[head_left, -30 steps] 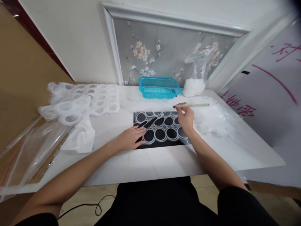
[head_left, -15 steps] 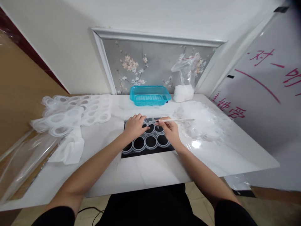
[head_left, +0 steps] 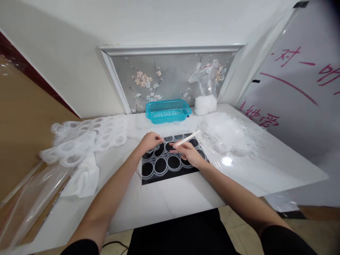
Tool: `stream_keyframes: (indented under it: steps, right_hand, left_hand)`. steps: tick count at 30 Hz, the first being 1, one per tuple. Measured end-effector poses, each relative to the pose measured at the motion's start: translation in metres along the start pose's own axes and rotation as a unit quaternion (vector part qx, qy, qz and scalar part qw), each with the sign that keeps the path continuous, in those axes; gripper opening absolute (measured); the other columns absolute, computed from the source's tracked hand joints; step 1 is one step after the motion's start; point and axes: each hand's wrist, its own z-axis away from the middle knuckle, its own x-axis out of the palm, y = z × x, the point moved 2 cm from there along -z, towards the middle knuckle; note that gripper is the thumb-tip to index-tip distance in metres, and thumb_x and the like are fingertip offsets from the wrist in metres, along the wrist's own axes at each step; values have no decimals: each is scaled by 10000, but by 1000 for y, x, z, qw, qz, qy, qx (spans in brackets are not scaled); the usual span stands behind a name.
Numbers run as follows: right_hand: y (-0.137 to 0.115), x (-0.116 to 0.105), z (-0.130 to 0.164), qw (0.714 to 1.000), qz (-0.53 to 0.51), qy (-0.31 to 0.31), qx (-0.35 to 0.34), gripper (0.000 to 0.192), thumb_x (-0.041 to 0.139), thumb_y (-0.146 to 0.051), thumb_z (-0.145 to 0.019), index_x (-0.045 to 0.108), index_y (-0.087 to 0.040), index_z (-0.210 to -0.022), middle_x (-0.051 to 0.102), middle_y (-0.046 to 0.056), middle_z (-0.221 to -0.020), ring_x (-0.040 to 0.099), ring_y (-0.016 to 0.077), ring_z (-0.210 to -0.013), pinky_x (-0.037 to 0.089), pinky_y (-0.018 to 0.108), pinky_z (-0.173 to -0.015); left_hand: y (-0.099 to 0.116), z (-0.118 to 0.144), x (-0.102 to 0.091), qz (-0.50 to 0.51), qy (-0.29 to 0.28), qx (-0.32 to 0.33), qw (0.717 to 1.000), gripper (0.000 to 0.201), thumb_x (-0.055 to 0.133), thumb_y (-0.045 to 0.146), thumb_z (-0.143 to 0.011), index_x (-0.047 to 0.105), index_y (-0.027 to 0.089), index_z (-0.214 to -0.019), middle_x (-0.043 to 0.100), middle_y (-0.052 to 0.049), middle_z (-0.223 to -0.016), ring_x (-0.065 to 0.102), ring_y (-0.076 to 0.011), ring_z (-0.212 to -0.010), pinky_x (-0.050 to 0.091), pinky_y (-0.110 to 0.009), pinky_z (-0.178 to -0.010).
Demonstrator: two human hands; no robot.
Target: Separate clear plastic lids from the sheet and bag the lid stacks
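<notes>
On the black mat (head_left: 170, 175), clear ringed sheet (head_left: 159, 164), thin white stick (head_left: 188, 137)

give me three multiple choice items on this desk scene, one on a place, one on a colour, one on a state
1. Where does the basket stand?
A. At the table's back edge, below the flower picture
B. On the floor
C. On the person's lap

2. What colour is the mat under the clear ring sheet?
A. Red
B. Black
C. Yellow

3. What is the right hand doing?
A. Lying flat and empty
B. Holding a thin white stick
C. Gripping the basket

Answers:
1. A: the turquoise basket sits on the white table by the wall, beside the plastic bag of white material.
2. B: dark black shows through every ring.
3. B: the fingers pinch the stick's lower end over the rings, while the left hand touches the sheet's far edge.
</notes>
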Motion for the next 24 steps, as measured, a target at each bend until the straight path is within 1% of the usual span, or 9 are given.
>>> stream_keyframes:
  steps: [1,3,5,7,14,17,19,22,24]
  right_hand:
    - [3,1,-1,999,37,-6,-1,334,727,-474,-704,660,-191,-868,687,71,-1047,678,205,-837,388,204,-449]
    - [9,2,-3,995,98,-14,-12,314,737,-454,-701,690,-173,-832,703,67,-1004,655,198,-892,489,258,-647]
    - [13,0,-5,991,131,-15,-16,315,731,-451,-707,703,-167,-840,712,60,-955,640,184,-877,484,323,-812]
    - [16,-3,-6,989,147,-12,-9,330,726,-453,-708,704,-165,-867,714,55,-918,628,176,-827,467,352,-836]
    - [12,-9,-7,988,157,-11,-9,333,725,-452,-701,697,-146,-828,687,23,-784,577,135,-711,445,285,-717]
    - [10,-7,-7,987,159,-14,-15,359,728,-471,-687,691,-135,-806,655,7,-722,536,109,-646,425,243,-621]
    - [8,-6,-7,986,165,-18,-3,377,715,-485,-695,687,-128,-812,620,-5,-675,472,79,-558,378,211,-516]
    - [5,-5,-5,984,174,-11,38,402,718,-494,-691,689,-129,-856,586,-17,-640,379,48,-458,298,187,-394]
    - [3,-3,-4,985,164,1,47,396,745,-485,-670,695,-140,-858,604,-2,-664,426,62,-476,319,183,-378]
  left_hand:
    - [-1,-1,0,5,-5,0,1000,262,601,408,-775,746,191,-800,723,-37,-750,634,-179,-712,403,-267,-633]
    - [-3,-1,-1,12,-10,-2,1000,257,602,403,-760,741,187,-764,719,-39,-735,632,-183,-716,404,-270,-645]
    - [-4,-1,-1,16,-13,-6,1000,251,605,399,-746,736,185,-735,716,-43,-723,631,-190,-720,402,-275,-652]
    - [-5,-2,-2,20,-13,-11,1000,246,610,395,-735,732,183,-719,714,-47,-718,631,-195,-723,401,-278,-654]
    - [-10,-3,-6,49,-15,-26,998,253,622,403,-711,716,169,-699,704,-53,-695,630,-195,-700,418,-277,-652]
    - [-13,-3,-8,69,-19,-33,997,254,631,404,-691,703,161,-673,683,-49,-650,632,-195,-674,422,-271,-629]
    - [-15,-4,-10,84,-22,-39,995,252,635,402,-677,692,158,-656,662,-40,-616,632,-193,-655,423,-265,-614]
    - [-18,-2,-14,110,-22,-50,992,259,642,404,-658,669,148,-636,618,-26,-564,626,-190,-623,419,-261,-588]
    - [-16,0,-19,134,-24,-55,989,277,645,415,-655,650,140,-627,599,-22,-557,617,-182,-605,423,-258,-577]
